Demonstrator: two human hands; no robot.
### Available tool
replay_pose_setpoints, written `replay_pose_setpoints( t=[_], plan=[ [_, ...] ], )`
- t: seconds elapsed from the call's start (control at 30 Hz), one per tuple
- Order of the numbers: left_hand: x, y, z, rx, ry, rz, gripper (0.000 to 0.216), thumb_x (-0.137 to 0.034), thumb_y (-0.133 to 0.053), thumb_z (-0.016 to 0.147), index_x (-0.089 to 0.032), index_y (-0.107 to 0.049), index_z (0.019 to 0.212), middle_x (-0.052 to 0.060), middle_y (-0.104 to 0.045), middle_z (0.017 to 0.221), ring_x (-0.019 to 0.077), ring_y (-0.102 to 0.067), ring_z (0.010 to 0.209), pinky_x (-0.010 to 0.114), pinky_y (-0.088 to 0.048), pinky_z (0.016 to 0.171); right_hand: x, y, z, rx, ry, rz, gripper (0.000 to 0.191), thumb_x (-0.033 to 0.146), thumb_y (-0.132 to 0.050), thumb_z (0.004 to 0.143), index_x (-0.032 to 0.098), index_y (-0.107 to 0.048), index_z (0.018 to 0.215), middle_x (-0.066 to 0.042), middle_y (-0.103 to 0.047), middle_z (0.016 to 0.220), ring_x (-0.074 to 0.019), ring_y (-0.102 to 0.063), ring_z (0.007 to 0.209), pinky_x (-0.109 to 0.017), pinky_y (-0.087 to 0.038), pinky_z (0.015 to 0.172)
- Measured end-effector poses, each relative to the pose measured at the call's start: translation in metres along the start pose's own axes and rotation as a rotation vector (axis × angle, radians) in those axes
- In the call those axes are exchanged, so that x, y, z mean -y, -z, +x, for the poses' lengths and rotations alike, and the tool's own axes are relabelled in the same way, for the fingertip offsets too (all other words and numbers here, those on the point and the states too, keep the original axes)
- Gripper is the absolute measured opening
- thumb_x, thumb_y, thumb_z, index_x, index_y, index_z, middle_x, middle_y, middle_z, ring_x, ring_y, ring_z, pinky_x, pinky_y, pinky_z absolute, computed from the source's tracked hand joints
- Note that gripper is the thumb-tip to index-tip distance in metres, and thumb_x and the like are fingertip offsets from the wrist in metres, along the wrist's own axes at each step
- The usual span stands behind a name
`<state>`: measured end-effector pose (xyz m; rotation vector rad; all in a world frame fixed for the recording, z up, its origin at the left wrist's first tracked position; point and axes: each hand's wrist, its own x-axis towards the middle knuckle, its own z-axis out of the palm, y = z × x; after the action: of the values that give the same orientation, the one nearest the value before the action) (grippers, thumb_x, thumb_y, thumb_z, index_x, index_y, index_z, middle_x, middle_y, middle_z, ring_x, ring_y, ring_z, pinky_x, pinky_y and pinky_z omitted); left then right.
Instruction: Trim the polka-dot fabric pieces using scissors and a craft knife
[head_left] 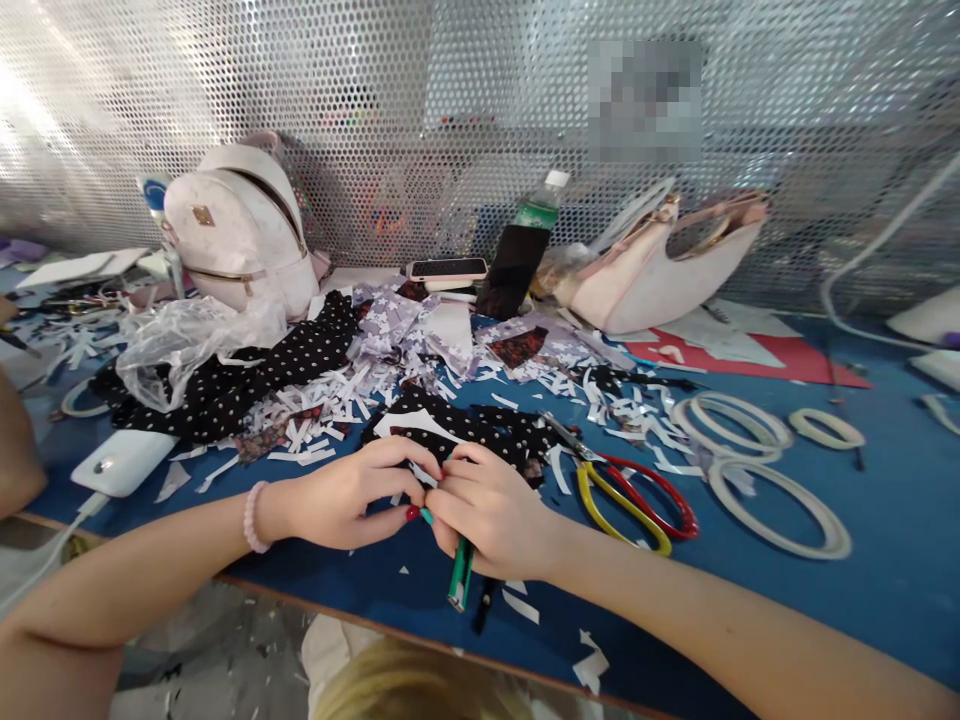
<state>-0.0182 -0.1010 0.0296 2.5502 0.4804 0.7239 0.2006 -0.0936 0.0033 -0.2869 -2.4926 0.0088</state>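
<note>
My left hand (341,495), with a pink bead bracelet at the wrist, meets my right hand (491,510) at the table's front. The left thumb and fingers are pinched together, and what lies between them is hidden. My right hand is closed around a slim green tool (460,578) with a metal-looking end, which points down toward me. Just behind the fingers lies black polka-dot fabric (420,405) with a white curved piece (416,424) on it. Scissors (634,500) with one yellow and one red handle rest right of my right hand.
White paper strips (300,425) and lilac floral fabric (390,320) litter the blue table (757,620). At the back are a white backpack (232,230), a bottle (536,215) and a pale handbag (667,270). Tape rolls (780,510) lie right. Another person's arm (15,450) shows left.
</note>
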Motion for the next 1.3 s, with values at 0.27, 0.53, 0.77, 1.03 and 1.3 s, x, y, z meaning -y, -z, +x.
replay_pose_setpoints(
  t=[0.27, 0.53, 0.77, 1.03, 1.3],
  plan=[
    [0.005, -0.001, 0.000, 0.026, 0.039, 0.000, 0.012, -0.008, -0.051, 0.090, -0.016, -0.058, 0.095, 0.014, -0.058, 0.117, 0.0207, -0.057, 0.113, 0.035, -0.050, 0.100, -0.005, -0.003, -0.001, -0.010, -0.022, -0.021, 0.019, 0.011, -0.046, 0.083, 0.019, -0.054, 0.068, 0.001, -0.054, 0.058, -0.0152, -0.045, 0.056, -0.030, -0.029, 0.060],
    [0.023, -0.002, -0.001, -0.045, 0.179, 0.045, 0.013, -0.015, -0.047, 0.095, -0.018, -0.059, 0.095, 0.011, -0.058, 0.115, 0.0189, -0.058, 0.111, 0.032, -0.051, 0.098, -0.012, 0.000, 0.001, 0.255, -0.236, -0.079, 0.012, 0.014, -0.048, 0.084, 0.017, -0.060, 0.085, 0.000, -0.062, 0.061, -0.0140, -0.054, 0.053, -0.028, -0.029, 0.054],
    [0.049, -0.002, -0.005, -0.119, 0.319, 0.215, 0.018, -0.020, -0.048, 0.095, -0.019, -0.058, 0.110, 0.010, -0.055, 0.121, 0.0212, -0.054, 0.118, 0.040, -0.046, 0.106, -0.023, 0.006, 0.004, 0.264, -0.341, -0.104, 0.024, 0.020, -0.047, 0.091, 0.014, -0.062, 0.109, -0.003, -0.065, 0.066, -0.0155, -0.056, 0.056, -0.028, -0.033, 0.057],
    [0.066, 0.001, -0.010, -0.093, 0.368, 0.324, 0.023, -0.028, -0.048, 0.096, -0.018, -0.060, 0.113, 0.011, -0.057, 0.124, 0.0239, -0.054, 0.120, 0.044, -0.045, 0.107, -0.030, 0.039, 0.006, -0.339, -0.561, 0.494, 0.054, 0.052, -0.023, 0.103, 0.020, -0.063, 0.087, 0.000, -0.053, 0.062, -0.0138, -0.051, 0.058, -0.029, -0.040, 0.056],
    [0.066, 0.003, -0.013, 0.034, 0.412, 0.348, 0.036, -0.032, -0.044, 0.097, -0.016, -0.059, 0.126, 0.013, -0.053, 0.138, 0.0266, -0.048, 0.130, 0.046, -0.039, 0.113, -0.048, 0.028, -0.001, 0.264, -0.529, 1.088, 0.059, 0.069, -0.050, 0.087, 0.013, -0.064, 0.090, -0.001, -0.058, 0.068, -0.0101, -0.053, 0.058, -0.023, -0.042, 0.053]
  ],
)
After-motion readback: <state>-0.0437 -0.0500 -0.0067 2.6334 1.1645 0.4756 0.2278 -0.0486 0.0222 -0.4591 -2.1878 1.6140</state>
